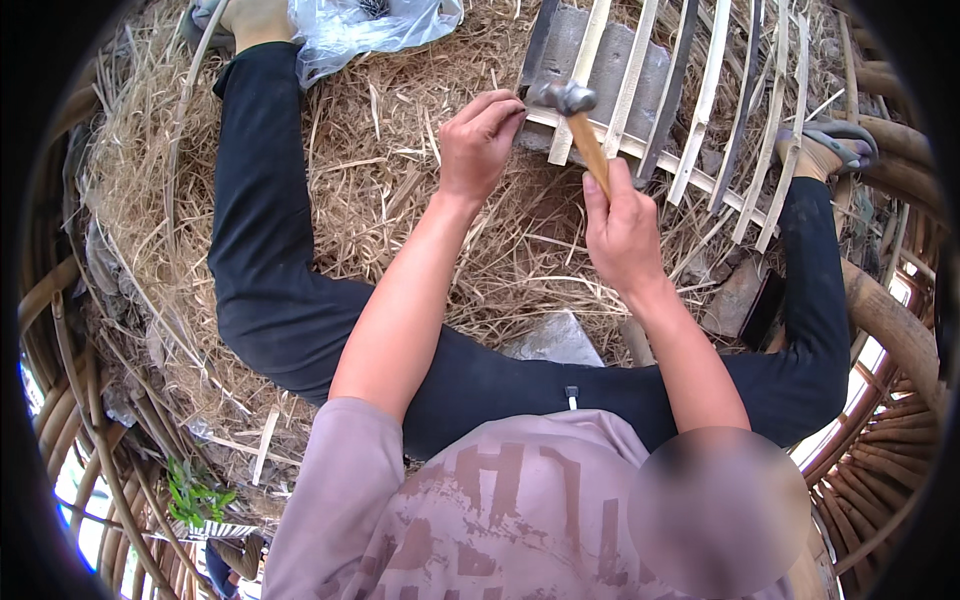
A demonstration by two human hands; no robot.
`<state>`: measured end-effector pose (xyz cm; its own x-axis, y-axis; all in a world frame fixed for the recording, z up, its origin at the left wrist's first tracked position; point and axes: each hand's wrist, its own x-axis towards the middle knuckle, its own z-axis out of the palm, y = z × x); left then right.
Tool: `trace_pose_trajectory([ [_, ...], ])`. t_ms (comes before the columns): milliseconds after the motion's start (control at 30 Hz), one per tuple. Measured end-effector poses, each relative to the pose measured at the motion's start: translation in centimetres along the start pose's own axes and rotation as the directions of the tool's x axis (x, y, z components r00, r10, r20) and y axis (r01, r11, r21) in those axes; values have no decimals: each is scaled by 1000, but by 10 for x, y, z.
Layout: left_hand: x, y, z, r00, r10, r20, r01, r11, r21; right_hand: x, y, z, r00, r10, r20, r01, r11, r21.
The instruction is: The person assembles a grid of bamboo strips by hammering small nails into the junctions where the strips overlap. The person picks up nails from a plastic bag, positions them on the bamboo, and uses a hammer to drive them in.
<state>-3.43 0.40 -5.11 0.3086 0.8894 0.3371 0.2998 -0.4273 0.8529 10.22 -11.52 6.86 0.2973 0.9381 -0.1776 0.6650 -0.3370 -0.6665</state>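
My right hand (pixel 622 230) is wrapped round the wooden handle of a hammer (pixel 590 155), whose metal head is raised over the slats. Thumb and fingers of my left hand (pixel 472 145) are pinched together at the left end of a pale cross strip (pixel 684 176); whatever is between them is too small to make out. Several narrow slats (pixel 708 105), some pale and some dark, lie side by side across that strip like a rack. Beneath their left part is a grey concrete slab (pixel 562 52).
Straw and wood shavings (pixel 370 190) cover the ground between my spread legs. A clear plastic bag (pixel 370 35) with dark small items lies by my left foot. A grey block (pixel 556 340) is close to my lap, and another stone (pixel 733 297) sits near my right leg. Bamboo poles (pixel 895 330) are stacked around.
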Motion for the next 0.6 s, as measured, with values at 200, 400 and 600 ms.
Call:
trace_pose_trajectory([
  [200, -4, 9, -5, 997, -65, -38, 67, 997, 35, 3, 7, -5, 996, 88, -20, -87, 996, 33],
  [400, -9, -4, -5, 963, -267, 36, 266, 964, 15, 2, 11, -5, 993, 119, -23, -118, 992, 43],
  [600, -15, -7, -8, 936, -339, 90, 347, 933, -92, 0, 14, -3, 995, 99, -13, -98, 993, 63],
])
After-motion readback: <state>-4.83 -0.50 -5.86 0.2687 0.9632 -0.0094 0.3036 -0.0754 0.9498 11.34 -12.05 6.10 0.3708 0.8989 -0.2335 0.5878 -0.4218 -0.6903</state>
